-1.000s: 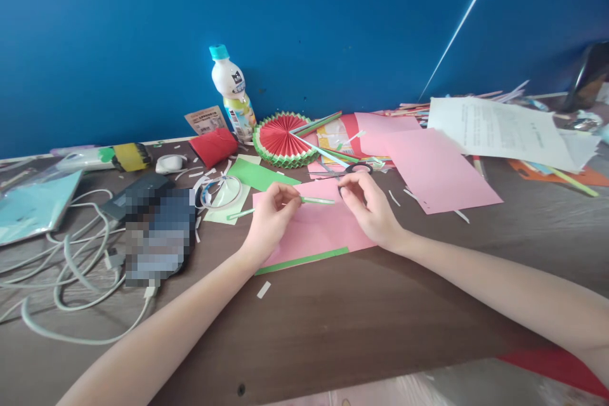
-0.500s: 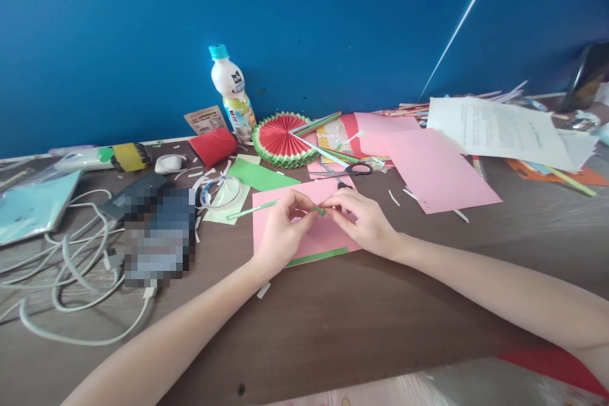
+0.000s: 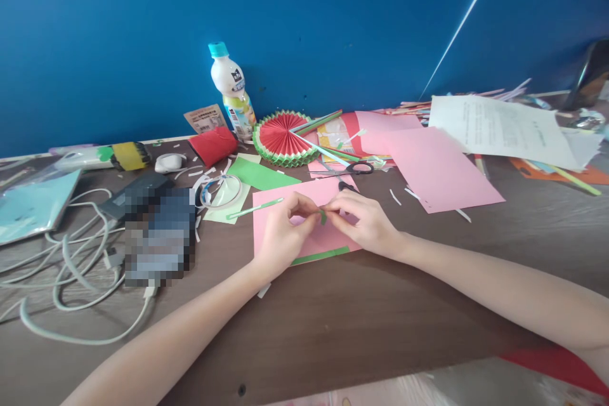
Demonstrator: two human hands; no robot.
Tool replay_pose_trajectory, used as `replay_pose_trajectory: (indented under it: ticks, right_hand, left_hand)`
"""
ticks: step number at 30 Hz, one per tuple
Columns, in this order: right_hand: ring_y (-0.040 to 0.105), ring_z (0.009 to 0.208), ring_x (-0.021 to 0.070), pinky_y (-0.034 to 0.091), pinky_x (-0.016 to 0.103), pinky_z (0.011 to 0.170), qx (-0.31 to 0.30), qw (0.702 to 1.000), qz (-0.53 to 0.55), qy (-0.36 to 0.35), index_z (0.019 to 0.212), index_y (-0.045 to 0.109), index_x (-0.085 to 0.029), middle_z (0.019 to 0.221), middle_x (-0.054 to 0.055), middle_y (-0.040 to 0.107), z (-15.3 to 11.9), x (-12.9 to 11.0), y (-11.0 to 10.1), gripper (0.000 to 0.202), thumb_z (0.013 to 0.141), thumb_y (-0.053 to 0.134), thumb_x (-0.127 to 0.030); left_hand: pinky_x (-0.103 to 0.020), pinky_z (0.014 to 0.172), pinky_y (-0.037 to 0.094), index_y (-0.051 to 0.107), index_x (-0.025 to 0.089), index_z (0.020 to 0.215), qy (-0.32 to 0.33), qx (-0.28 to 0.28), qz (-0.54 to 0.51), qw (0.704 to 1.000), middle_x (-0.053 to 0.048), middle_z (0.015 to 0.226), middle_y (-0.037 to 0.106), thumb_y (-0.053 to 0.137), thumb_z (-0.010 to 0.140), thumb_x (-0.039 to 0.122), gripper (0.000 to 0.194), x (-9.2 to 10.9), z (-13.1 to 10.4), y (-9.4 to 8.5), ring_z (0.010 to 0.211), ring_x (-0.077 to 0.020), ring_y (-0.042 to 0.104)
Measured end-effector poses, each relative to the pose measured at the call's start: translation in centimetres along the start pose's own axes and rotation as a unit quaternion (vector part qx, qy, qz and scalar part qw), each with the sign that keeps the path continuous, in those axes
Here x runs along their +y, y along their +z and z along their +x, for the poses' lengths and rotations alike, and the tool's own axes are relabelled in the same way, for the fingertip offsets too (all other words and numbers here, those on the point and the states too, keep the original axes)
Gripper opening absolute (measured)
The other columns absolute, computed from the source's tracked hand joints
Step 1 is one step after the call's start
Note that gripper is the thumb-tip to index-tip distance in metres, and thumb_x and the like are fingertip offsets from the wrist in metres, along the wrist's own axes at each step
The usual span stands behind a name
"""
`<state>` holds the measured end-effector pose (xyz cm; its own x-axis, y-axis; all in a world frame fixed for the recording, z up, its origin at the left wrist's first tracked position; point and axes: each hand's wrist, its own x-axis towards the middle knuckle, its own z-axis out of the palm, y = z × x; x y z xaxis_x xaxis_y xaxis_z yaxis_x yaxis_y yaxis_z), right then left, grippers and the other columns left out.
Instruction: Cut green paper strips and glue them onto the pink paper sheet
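My left hand (image 3: pixel 288 228) and my right hand (image 3: pixel 364 222) meet over a pink sheet of paper (image 3: pixel 266 209), fingertips pinched together. Between them they grip a small green paper strip (image 3: pixel 323 217), whose loose end hangs below the fingertips. Another green strip (image 3: pixel 321 255) lies along the near edge of the pink sheet. A thin whitish-green strip (image 3: pixel 254 209) reaches out to the left of my left hand. Just beyond my right hand is a black object (image 3: pixel 348 186), partly hidden.
Scissors (image 3: pixel 360 168) lie behind my hands, beside a pleated red and green paper fan (image 3: pixel 285 139). A bottle (image 3: pixel 233 92) stands by the blue wall. White cables (image 3: pixel 90 254) and a dark phone-like slab (image 3: pixel 162 235) are at left; pink paper (image 3: pixel 451 174) at right.
The green strip between my fingertips has turned so its end points down toward the sheet. My hands have barely shifted, with the fingertips a little closer together.
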<state>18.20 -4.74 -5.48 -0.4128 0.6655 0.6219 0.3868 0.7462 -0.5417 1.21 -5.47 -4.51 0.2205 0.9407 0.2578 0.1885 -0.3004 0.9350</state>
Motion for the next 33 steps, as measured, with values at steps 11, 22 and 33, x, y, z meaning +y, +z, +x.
replay_pose_trajectory:
  ticks: [11, 22, 33]
  right_hand:
    - [0.055, 0.072, 0.0143, 0.043, 0.028, 0.066, -0.008, 0.999, 0.026, 0.047, 0.084, 0.058, -0.021, 0.075, 0.002, 0.062, 0.1, -0.2, -0.2, 0.014, 0.085, 0.045, -0.018]
    - [0.055, 0.069, 0.0152, 0.042, 0.028, 0.065, 0.12, 0.97, -0.021, 0.21, 0.078, 0.056, -0.02, 0.077, 0.003, 0.062, 1.3, 2.5, -2.3, 0.011, 0.082, 0.048, -0.026]
    - [0.047, 0.057, 0.015, 0.038, 0.03, 0.058, 0.171, 0.941, -0.12, 0.266, 0.056, 0.05, -0.021, 0.06, 0.001, 0.051, 2.0, 7.1, -5.7, 0.026, 0.079, 0.052, -0.034]
  left_hand:
    - [-0.025, 0.067, 0.046, 0.052, 0.018, 0.073, -0.024, -0.002, -0.022, 0.999, 0.002, 0.072, 0.059, 0.058, 0.072, 0.013, 0.008, 0.2, 0.2, 0.0, 0.069, -0.0106, 0.057]
    - [-0.026, 0.069, 0.045, 0.049, 0.018, 0.072, -0.062, 0.039, -0.062, 0.995, 0.002, 0.072, 0.055, 0.059, 0.07, 0.016, 0.01, -0.2, 0.7, -0.4, 0.07, -0.011, 0.055]
    - [-0.027, 0.069, 0.046, 0.055, 0.018, 0.078, -0.044, 0.026, -0.005, 0.999, 0.0, 0.076, 0.061, 0.06, 0.07, 0.019, 0.01, -1.0, 2.1, -2.5, 0.073, -0.013, 0.059]
